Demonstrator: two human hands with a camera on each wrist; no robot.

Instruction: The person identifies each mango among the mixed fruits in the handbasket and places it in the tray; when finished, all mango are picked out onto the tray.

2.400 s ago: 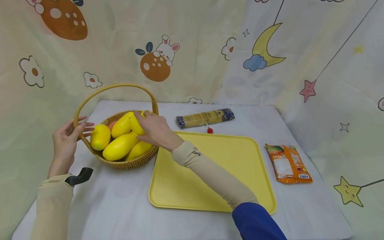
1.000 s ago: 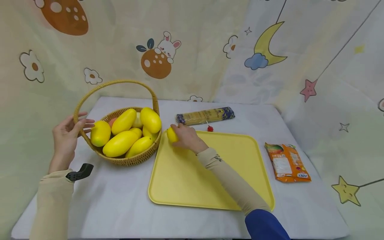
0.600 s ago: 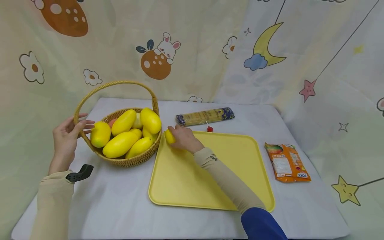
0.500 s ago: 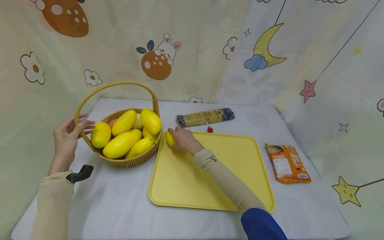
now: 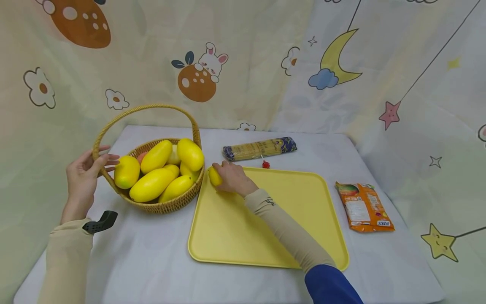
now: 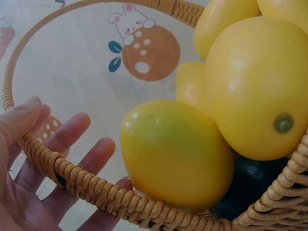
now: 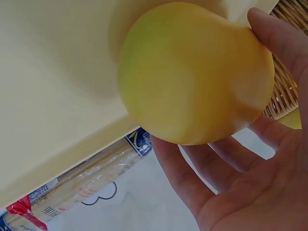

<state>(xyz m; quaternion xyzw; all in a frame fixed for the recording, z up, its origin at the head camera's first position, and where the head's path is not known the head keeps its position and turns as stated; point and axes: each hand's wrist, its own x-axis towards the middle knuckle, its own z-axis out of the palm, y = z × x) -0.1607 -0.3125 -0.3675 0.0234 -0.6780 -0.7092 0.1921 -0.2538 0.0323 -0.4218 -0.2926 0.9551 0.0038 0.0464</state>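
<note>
My right hand [image 5: 231, 178] grips a yellow mango [image 5: 215, 176] at the back left corner of the yellow tray [image 5: 235, 236]. In the right wrist view this mango [image 7: 192, 77] shows a greenish side, with the thumb at one end and the other fingers along its lower side. My left hand [image 5: 84, 177] holds the wicker basket [image 5: 172, 205] at the foot of its handle, thumb in front and fingers behind. Several yellow mangoes [image 5: 152, 185] fill the basket, and a reddish fruit [image 5: 142, 157] peeks out among them. One mango [image 6: 173, 154] lies just beside the left fingertips.
Behind the tray lies a long pack of noodles [image 5: 260, 149], with a small red lollipop-like thing [image 5: 265, 164] in front of it. An orange snack bag [image 5: 365, 207] rests right of the tray. A printed cloth [image 5: 250, 63] hangs behind the white-covered table [image 5: 148, 261].
My right hand has come out of the basket with a mango and moved right to the tray's back left corner, where it stays nearly still. My left hand has kept its hold.
</note>
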